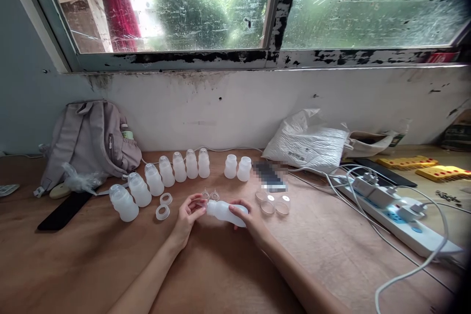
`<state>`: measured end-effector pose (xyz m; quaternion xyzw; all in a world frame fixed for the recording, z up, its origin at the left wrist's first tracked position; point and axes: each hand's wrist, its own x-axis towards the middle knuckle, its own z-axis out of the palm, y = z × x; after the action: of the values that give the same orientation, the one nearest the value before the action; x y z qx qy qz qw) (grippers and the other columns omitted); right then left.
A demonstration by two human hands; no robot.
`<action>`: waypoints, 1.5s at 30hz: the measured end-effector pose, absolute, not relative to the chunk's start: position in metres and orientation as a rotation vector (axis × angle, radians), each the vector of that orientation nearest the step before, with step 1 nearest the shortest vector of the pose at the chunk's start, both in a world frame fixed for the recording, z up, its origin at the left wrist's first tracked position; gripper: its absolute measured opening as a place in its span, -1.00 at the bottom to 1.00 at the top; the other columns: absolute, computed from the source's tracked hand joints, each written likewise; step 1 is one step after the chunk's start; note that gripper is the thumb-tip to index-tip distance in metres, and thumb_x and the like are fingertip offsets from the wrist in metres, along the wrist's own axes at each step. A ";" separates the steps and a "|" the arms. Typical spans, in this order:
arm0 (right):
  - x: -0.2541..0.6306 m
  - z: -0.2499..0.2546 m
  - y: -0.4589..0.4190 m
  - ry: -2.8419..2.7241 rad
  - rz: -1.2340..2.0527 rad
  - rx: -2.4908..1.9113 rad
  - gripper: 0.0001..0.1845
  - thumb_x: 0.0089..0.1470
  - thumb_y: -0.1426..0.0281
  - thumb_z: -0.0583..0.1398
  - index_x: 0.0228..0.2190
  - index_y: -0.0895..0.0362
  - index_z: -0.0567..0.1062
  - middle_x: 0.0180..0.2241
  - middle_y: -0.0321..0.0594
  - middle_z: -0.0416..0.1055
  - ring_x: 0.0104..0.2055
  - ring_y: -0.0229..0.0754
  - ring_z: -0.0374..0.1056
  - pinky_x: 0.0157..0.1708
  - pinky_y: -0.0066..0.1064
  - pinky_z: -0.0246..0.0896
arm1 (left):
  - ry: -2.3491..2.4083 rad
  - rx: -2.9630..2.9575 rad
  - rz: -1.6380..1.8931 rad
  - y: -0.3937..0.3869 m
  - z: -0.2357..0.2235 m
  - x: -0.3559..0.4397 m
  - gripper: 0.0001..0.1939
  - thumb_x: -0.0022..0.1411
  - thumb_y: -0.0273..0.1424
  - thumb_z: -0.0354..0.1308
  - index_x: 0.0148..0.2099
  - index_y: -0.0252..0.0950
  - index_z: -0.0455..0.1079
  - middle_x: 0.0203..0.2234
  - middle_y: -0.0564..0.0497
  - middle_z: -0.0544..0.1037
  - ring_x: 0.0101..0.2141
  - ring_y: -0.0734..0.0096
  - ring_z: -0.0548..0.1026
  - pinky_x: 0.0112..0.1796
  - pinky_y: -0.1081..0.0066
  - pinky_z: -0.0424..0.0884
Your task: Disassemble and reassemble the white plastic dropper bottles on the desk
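At the left, a soft, mauve-grey fabric backpack (91, 140) was propped against the wall. Beside it, seven frosted, waisted plastic bottles with clear domed tops (125, 206) were lined up in a curve, with two flat white plastic rings (162, 212) laid near. The left hand (187, 217) was pinched on a small clear piece (200, 202) at the neck of a milky, smooth-sided plastic bottle (222, 211), held tilted above the brown, smooth surface (206, 279); its body was clasped by the right hand (252, 221). A top piece was apparently being fitted; careful alignment and a steady grip seemed called for. Farther right, two capless frosted bottles (237, 169) and thin, clear round cups (282, 207) were set.
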<state>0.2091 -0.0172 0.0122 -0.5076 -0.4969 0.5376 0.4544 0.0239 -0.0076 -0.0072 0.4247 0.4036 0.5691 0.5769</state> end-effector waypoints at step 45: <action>0.230 0.013 -0.009 -1.215 1.529 -1.549 -0.75 -0.08 0.18 0.04 -0.49 0.11 0.32 -0.73 -0.35 0.25 -0.76 -0.31 0.12 -0.82 -0.53 -0.20 | 1.016 2.149 1.050 -0.031 -0.011 0.026 -0.62 -0.04 -0.31 0.20 -0.14 -0.28 0.28 -0.33 -0.03 0.45 -0.35 0.38 0.42 -0.31 0.41 0.35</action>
<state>0.2302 -0.0088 0.0130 -0.5890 -0.4618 0.5815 0.3188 0.0264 -0.0315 -0.0108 0.7967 0.3766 0.3892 0.2682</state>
